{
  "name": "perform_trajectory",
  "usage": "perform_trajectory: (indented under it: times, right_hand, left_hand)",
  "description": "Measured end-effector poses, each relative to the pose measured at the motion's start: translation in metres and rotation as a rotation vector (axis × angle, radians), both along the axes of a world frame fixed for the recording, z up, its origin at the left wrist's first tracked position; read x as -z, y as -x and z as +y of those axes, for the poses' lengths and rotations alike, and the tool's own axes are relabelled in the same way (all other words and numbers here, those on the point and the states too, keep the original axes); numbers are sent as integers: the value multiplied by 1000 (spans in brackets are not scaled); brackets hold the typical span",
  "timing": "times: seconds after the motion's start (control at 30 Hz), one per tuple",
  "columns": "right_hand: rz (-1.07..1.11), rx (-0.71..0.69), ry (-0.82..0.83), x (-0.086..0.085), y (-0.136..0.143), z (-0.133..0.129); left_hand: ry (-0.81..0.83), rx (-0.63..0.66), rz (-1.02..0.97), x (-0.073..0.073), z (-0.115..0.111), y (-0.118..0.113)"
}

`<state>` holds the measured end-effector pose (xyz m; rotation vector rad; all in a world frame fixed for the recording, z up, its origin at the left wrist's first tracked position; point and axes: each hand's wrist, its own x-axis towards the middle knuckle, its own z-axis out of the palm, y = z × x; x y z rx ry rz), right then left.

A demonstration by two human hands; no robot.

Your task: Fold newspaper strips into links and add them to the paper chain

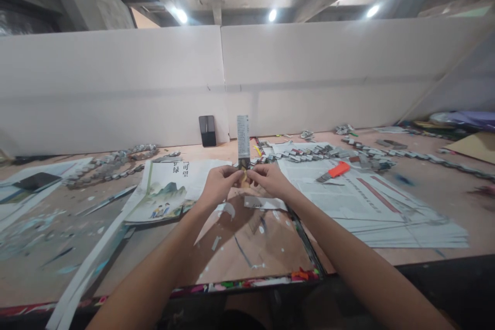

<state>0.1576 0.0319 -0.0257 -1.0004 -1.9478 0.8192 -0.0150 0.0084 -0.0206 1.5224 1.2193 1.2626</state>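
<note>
Between my two hands stands an upright strip of printed newspaper (243, 136), its lower end pinched by the fingers. My left hand (221, 183) is closed on the strip's lower left side. Closed on the lower right side of the same strip is my right hand (273, 180). Just below the fingers a loose paper strip (265, 203) lies on the table (247, 247). Left of my hands rests a printed page (164, 191) with a mountain drawing. To the right, an orange utility knife (334, 170) lies on a stack of newspaper sheets (379, 211).
Folded-paper chains (110, 165) lie at the left, and another chain (309, 153) runs along the right. A phone (208, 131) leans on the white partition (116, 82). A metal ruler or blade (106, 200) and long paper strips (87, 273) lie at the left.
</note>
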Motion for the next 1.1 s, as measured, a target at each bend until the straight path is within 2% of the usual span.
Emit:
perform_trajectory:
  times: [0.33, 0.53, 0.73, 0.9, 1.03, 1.1]
  right_hand:
    - [-20, -80, 34, 0, 2, -3]
    - [-101, -158, -37, -1, 1, -3]
    - [-130, -157, -33, -4, 1, -7]
    - [-86, -80, -37, -5, 2, -9]
    - [-77, -182, -29, -5, 4, -10]
    - [-84, -242, 23, -3, 5, -12]
  left_hand:
    - [-39, -62, 12, 7, 6, 4]
    - [-72, -88, 33, 13, 11, 8]
    - [-69, -49, 13, 6, 7, 6]
    - [-55, -18, 42, 2, 2, 5]
    - [-49, 77, -2, 4, 2, 5]
    - [-60, 71, -24, 5, 3, 5]
